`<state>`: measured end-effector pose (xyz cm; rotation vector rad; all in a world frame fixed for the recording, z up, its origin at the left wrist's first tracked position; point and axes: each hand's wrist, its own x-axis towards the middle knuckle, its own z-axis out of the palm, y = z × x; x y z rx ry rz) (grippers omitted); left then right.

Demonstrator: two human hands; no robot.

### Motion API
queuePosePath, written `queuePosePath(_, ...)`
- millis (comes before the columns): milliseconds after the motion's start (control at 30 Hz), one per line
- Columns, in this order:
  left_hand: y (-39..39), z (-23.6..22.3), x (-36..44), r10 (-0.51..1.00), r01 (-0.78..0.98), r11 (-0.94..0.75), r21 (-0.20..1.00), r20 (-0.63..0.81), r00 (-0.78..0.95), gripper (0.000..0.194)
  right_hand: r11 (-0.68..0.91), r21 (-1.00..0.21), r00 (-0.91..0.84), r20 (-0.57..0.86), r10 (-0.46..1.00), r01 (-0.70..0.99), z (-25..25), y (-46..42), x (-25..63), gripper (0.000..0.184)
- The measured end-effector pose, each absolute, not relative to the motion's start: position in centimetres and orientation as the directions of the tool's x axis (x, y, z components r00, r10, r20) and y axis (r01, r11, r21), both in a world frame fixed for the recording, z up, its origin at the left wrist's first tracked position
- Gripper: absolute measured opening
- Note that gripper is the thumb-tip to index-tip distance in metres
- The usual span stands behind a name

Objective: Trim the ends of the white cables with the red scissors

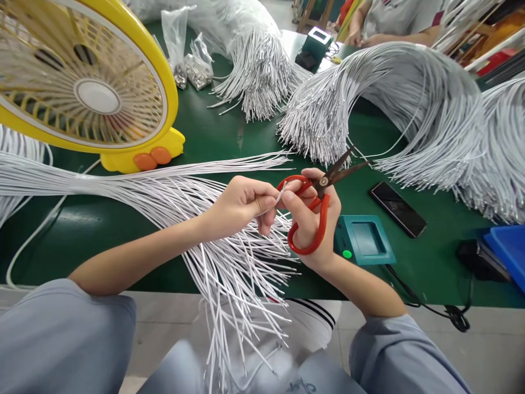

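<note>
My left hand (pixel 241 205) pinches a thin white wire (pixel 280 195) close to its end, between thumb and fingers. Red-handled scissors (pixel 322 230) hang on my right hand (pixel 314 219), its thumb and fingers through the loops. Their dark blades stand apart, pointing up and right, away from the wire. The right thumb and fingertips meet at the wire's tip; whether they grip it I cannot tell exactly. Below my hands a bundle of white wires (pixel 221 273) fans out over the green table (pixel 135 235) and hangs past its front edge.
A yellow fan (pixel 170 82) stands at the left. Coiled wire bundles (pixel 435 93) lie at the back and right. A teal device (pixel 371 238), a phone (pixel 397 209) and a blue tray (pixel 508 251) are on the right. Across the table sits another person (pixel 402 22).
</note>
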<state>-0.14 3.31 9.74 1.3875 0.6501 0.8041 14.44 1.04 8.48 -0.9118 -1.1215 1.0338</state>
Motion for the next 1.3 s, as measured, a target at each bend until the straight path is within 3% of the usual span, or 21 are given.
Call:
queuePosePath(267, 4.1, 8.5, -0.3, 0.730, -0.225, 0.206, 0.952, 0.004, 0.683, 0.029, 0.318, -0.934, 0.133, 0.298, 0.945, -0.161, 8.2, 1.0, 14.4, 0.033)
queuePosePath(400, 4.2, 8.3, -0.3, 0.752, -0.229, 0.161, 0.960, 0.030, 0.659, 0.029, 0.320, -0.935, 0.118, 0.304, 0.945, -0.153, 8.0, 1.1, 14.4, 0.033)
queuePosePath(467, 4.0, 8.5, -0.2, 0.789, -0.170, 0.041, 0.985, 0.072, 0.610, 0.027, 0.314, -0.939, 0.149, 0.294, 0.944, -0.142, 8.2, 1.3, 14.7, 0.031)
queuePosePath(567, 3.3, 8.7, 0.1, 0.726, 0.038, -0.326, 0.944, 0.225, 0.650, 0.021, 0.364, -0.920, 0.283, 0.315, 0.906, -0.143, 9.0, 1.8, 15.4, 0.028)
queuePosePath(667, 3.5, 8.1, 0.5, 0.526, 0.268, -0.706, 0.656, 0.232, 0.818, 0.024, 0.444, -0.884, 0.399, 0.359, 0.844, -0.144, 10.1, 2.3, 16.1, 0.030)
queuePosePath(733, 4.9, 7.0, 0.2, 0.557, 0.472, -0.781, 0.408, 0.114, 0.823, 0.026, 0.462, -0.870, 0.417, 0.360, 0.834, -0.172, 10.5, 2.4, 16.4, 0.031)
queuePosePath(833, 8.1, 5.0, -1.1, 0.818, 0.818, -0.560, 0.129, -0.070, 0.571, 0.031, 0.456, -0.857, 0.386, 0.346, 0.855, -0.240, 10.6, 2.3, 16.3, 0.033)
queuePosePath(900, 9.9, 4.0, -2.1, 0.883, 0.887, -0.455, 0.072, -0.089, 0.461, 0.030, 0.448, -0.849, 0.366, 0.337, 0.868, -0.281, 10.5, 2.2, 16.2, 0.032)
queuePosePath(1167, 11.0, 2.3, -2.6, 0.961, 0.966, -0.255, 0.034, -0.100, 0.257, 0.028, 0.433, -0.846, 0.351, 0.322, 0.879, -0.310, 10.5, 2.3, 16.3, 0.033)
queuePosePath(1300, 11.2, 2.4, -2.9, 0.974, 0.975, -0.208, 0.073, -0.074, 0.214, 0.023, 0.419, -0.851, 0.349, 0.306, 0.886, -0.317, 10.7, 2.1, 16.4, 0.032)
